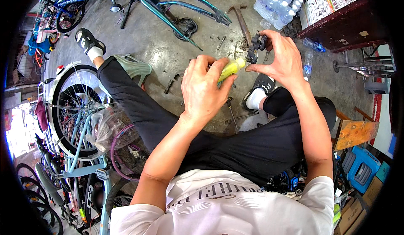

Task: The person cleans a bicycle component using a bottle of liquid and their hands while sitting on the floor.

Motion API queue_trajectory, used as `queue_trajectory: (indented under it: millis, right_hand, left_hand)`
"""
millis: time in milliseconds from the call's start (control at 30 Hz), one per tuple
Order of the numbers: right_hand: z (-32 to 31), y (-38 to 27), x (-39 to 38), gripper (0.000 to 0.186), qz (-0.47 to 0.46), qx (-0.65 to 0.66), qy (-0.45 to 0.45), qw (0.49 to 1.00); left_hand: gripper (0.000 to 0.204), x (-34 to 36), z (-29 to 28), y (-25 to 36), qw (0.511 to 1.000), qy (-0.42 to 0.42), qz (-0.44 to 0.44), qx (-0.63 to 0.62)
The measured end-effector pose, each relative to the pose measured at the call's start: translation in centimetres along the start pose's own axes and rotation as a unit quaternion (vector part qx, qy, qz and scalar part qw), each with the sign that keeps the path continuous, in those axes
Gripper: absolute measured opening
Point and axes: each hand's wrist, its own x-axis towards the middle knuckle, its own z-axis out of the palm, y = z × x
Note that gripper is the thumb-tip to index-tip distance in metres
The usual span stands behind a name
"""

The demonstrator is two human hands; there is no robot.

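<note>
My left hand (203, 87) is wrapped round a small yellow squeeze bottle (230, 69), its pale cap end pointing right. In my right hand (285, 60) a black jointed bicycle part (254, 48), possibly a derailleur, is held by the fingers, with the thumb just below it. The bottle's tip is close beside the part's lower end; whether they touch I cannot tell. Both hands are raised over my spread legs. Beyond the part, a hammer (243, 23) lies on the concrete floor.
A bare teal bicycle frame (168, 14) lies ahead. Shrink-wrapped water bottles (280, 5) stand at the far right. Small tools, including a T-handled one (231, 108), lie between my feet. An upturned light-blue bicycle (84, 142) is at my left, a wooden stool (357, 132) at my right.
</note>
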Motion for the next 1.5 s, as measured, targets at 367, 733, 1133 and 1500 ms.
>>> queue_trajectory:
  millis: [367, 733, 1133, 1500]
  right_hand:
    - [0.2, 0.4, -0.2, 0.095, 0.021, 0.000, -0.026, 0.999]
    - [0.1, 0.2, 0.1, 0.092, -0.032, -0.021, 0.017, 0.999]
    - [0.2, 0.3, -0.1, 0.093, 0.019, -0.001, 0.006, 1.000]
    - [0.3, 0.4, -0.3, 0.095, 0.036, 0.023, -0.004, 0.999]
  left_hand:
    - [0.041, 0.3, 0.0, 0.4, 1.000, -0.011, 0.008, 0.018]
    - [0.040, 0.4, 0.2, 0.3, 1.000, -0.017, 0.006, 0.020]
    - [0.042, -0.7, 0.8, -0.6, 0.996, 0.025, -0.058, -0.063]
    - [0.040, -1.5, 2.3, -1.7, 0.992, 0.012, -0.080, -0.094]
